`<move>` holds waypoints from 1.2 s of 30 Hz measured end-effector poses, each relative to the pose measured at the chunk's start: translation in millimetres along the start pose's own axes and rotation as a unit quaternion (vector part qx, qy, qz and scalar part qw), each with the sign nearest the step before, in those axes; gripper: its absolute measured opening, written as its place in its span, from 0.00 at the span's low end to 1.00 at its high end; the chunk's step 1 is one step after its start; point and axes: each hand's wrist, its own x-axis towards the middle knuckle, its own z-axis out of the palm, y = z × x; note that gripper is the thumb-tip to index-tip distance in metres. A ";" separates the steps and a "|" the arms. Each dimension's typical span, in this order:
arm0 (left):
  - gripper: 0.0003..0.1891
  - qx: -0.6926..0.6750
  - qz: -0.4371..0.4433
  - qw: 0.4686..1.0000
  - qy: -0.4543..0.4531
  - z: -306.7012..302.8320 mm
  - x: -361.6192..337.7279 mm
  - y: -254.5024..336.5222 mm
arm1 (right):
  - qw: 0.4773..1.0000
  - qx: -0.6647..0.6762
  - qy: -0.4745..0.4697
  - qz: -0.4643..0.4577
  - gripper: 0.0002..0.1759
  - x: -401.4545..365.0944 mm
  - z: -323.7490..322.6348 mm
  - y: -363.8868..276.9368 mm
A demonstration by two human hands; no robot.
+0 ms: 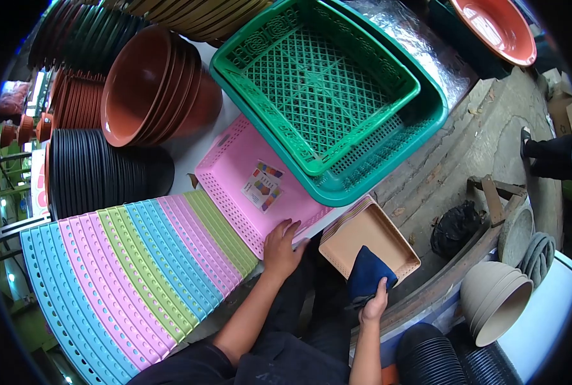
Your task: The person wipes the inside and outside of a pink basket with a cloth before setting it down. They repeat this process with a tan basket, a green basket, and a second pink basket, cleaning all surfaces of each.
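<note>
A pink plastic basket (218, 170) with perforated walls lies tilted in front of me, a colourful printed label (263, 186) on its floor. My left hand (283, 250) grips its near rim, fingers inside and thumb toward the outer side. In my right hand (374, 305) is a bunched dark blue cloth (369, 274), held over a stack of beige trays (398, 247). A green lattice basket (315, 168) sits inside a larger teal basket (356, 186), which overlaps the pink one's far side.
Nested blue, pink and green baskets (138, 276) fan out at left. Brown pots (138, 90) and black pots (100, 170) are stacked behind them. Beige pots (491, 301) and a coiled hose (538, 258) stand at right. Another person's leg (549, 151) shows at far right.
</note>
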 end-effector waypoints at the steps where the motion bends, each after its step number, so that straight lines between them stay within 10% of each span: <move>1: 0.23 0.029 -0.004 0.999 -0.037 2.7 -1.8 -3.4 | 1.000 0.004 0.004 -0.001 0.27 0.2 -3.5 1.7; 10: 0.24 0.034 -0.001 0.997 -0.070 9.4 -3.7 -11.2 | 0.998 0.028 0.057 -0.001 0.28 -6.5 -36.0 5.7; 13: 0.19 0.109 0.109 0.980 0.125 13.9 -16.3 12.6 | 0.993 0.002 0.115 -0.029 0.29 -4.1 -66.5 25.5; 18: 0.20 -0.060 0.196 0.966 -0.155 61.6 -46.8 30.7 | 0.959 -0.142 0.245 -0.024 0.36 3.0 -140.3 59.7; 25: 0.31 -0.001 0.114 0.976 -0.185 203.4 -3.4 -5.5 | 0.873 -0.315 0.371 -0.022 0.37 100.5 -218.6 144.9; 27: 0.35 -0.107 -0.122 0.949 -0.269 214.5 12.5 1.3 | 0.918 -0.226 0.326 0.011 0.36 113.7 -215.2 123.5; 36: 0.33 0.105 -0.153 0.956 -0.227 215.3 30.4 34.3 | 0.878 -0.326 0.347 0.037 0.39 113.3 -194.1 110.1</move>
